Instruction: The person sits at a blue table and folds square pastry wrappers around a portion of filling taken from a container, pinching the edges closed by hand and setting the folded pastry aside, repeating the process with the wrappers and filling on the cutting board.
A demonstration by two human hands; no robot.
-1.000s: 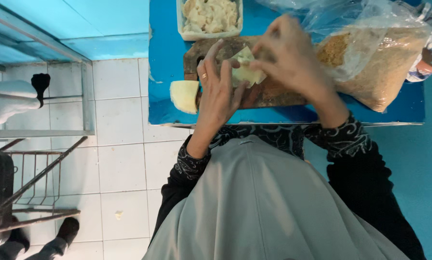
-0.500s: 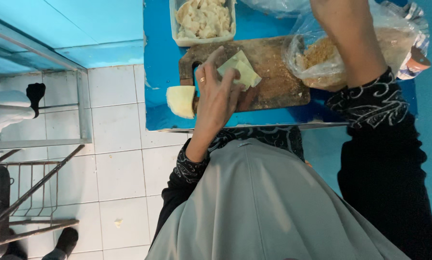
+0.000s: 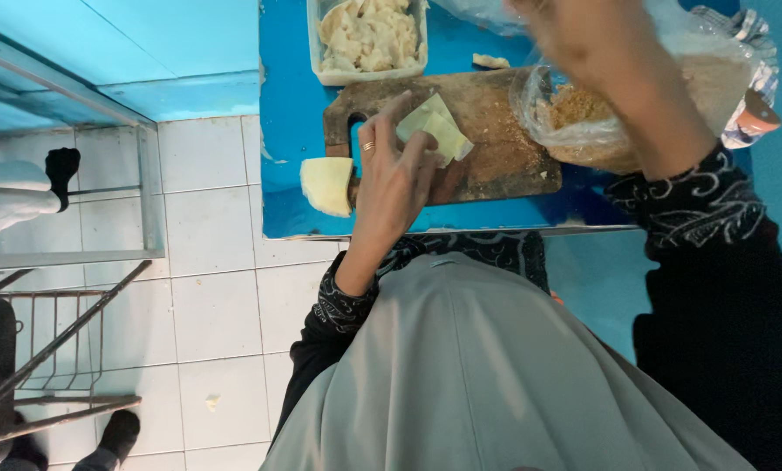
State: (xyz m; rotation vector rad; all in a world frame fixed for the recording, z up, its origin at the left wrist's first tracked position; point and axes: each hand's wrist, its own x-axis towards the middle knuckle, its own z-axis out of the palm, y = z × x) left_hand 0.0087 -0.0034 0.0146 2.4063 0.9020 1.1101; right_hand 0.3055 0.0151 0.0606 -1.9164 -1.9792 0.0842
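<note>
White floor tiles and pale blue walls frame a bright blue counter (image 3: 295, 105), and we are looking down on it over a grey garment. On the counter lies a worn wooden cutting board (image 3: 496, 122) dusted with crumbs. Our left hand (image 3: 395, 179) rests on the board, its grip pinched shut on a folded pale yellow wrapper (image 3: 435, 131) held just above the wood; a ring shows on 1 finger. Just left of that hand, a second folded piece (image 3: 326, 185) lies near the counter edge, touching the board's end. Our right hand (image 3: 574, 35) reaches into a clear plastic bag of breadcrumbs (image 3: 583, 118) beside the board; it is blurred, so we cannot tell how its grip stands. Behind the board sits a white tray of filling (image 3: 369, 39).
</note>
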